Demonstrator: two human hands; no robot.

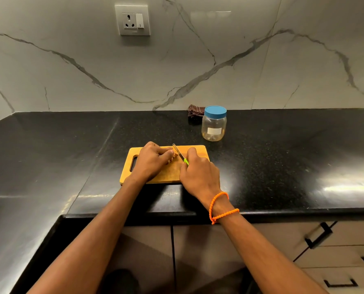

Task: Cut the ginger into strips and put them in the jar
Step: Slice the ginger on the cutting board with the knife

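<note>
Nearest us, our two forearms are reaching out over the near edge of the black tabletop (283, 166), the right wrist wearing an orange bead bracelet (219, 206). Our left hand (150, 161) is curling over the ginger (172, 159) on the wooden cutting board (168, 175), fingers bent and pressing it down so that only a sliver of it is showing. Our right hand (199, 172) is gripping the green handle of the knife (180, 154), whose blade is angling toward the far left and meeting the ginger just beside our left fingertips.

The main risk, as we are judging it, is that closeness: the blade is working right against the fingers, and the ginger is mostly hidden beneath them, so a slip on an uneven knob could send the edge into a fingertip. The board is lying on a glossy surface and could be sliding under pressure.

The jar (214, 126) is standing to the far right of the board, near it, with its blue lid (215, 112) on, so strips cannot be going in until we are opening it. A dark cloth (196, 113) is lying behind it.
</note>
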